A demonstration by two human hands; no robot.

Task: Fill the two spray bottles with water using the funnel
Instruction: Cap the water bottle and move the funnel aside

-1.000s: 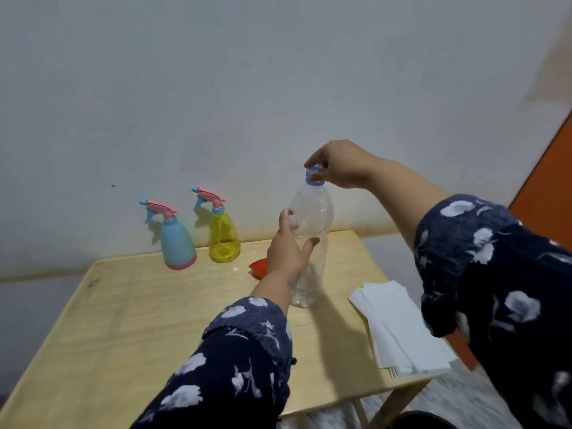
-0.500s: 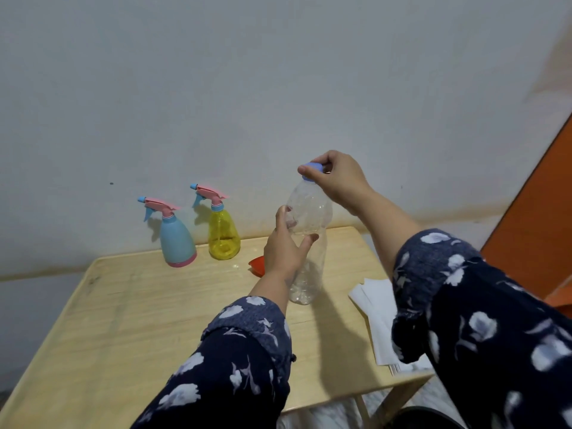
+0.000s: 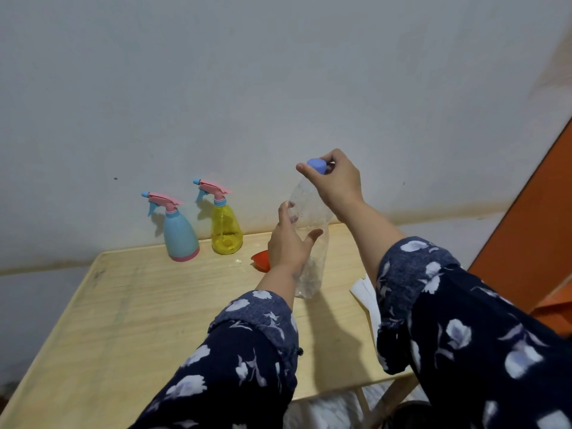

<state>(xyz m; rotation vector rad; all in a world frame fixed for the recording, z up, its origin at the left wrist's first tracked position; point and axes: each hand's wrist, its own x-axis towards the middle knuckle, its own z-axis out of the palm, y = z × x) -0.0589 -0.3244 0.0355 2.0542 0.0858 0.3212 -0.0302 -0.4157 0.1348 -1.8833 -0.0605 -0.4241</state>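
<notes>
A clear plastic water bottle [image 3: 311, 218] stands upright on the wooden table [image 3: 148, 305]. My left hand [image 3: 289, 243] is wrapped around its middle. My right hand [image 3: 335, 181] pinches the bottle's blue cap [image 3: 316, 165] from above. A blue spray bottle [image 3: 179, 236] and a yellow spray bottle [image 3: 225, 229], both with pink trigger heads, stand side by side at the table's back edge by the wall. An orange funnel [image 3: 260, 260] lies on the table just left of my left hand, partly hidden by it.
A stack of white paper napkins [image 3: 366, 297] lies at the table's right edge, partly under my right sleeve. A white wall runs behind the table. An orange panel [image 3: 532, 230] stands at the right.
My right hand has turned on the cap, its wrist rotating so the fingers now pinch it from the right. The left hand stays on the bottle. The view has shifted slightly.
</notes>
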